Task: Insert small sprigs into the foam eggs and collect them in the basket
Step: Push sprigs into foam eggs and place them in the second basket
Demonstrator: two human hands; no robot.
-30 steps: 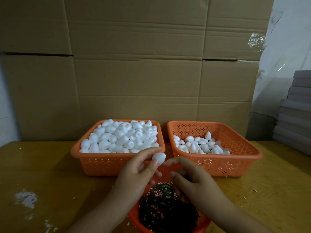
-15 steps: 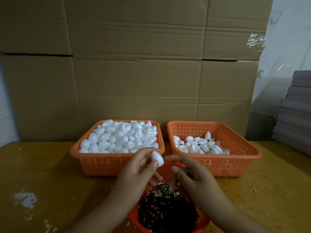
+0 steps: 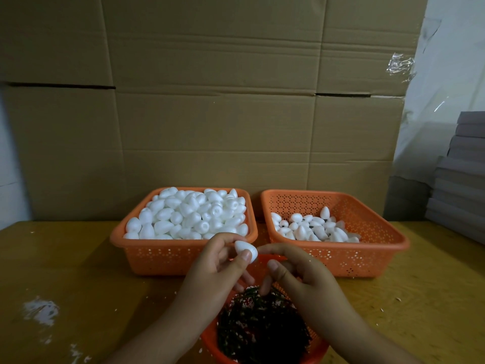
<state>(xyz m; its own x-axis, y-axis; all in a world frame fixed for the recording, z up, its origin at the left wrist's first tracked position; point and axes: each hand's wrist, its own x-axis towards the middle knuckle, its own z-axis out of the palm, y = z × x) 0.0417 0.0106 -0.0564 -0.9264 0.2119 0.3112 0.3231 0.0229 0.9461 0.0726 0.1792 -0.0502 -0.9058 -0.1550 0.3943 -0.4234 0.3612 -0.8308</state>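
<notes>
Cardboard [image 3: 210,114] backs a wooden table [image 3: 65,264] with two orange baskets: the left one [image 3: 147,254] heaped with foam eggs [image 3: 189,214], the right one [image 3: 372,248] part filled. Nearer, a bowl [image 3: 210,340] holds dark sprigs [image 3: 262,327]. Left hand [image 3: 212,271] pinches one egg [image 3: 246,251]; right hand [image 3: 301,279] curls beside it, what it grasps I cannot tell.

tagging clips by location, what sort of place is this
Probably a small craft-assembly workshop or packing room: bulk foam eggs fill an orange basket, flattened cardboard cartons line the wall, and a bowl of sprigs sits on a worn wooden table.
</notes>
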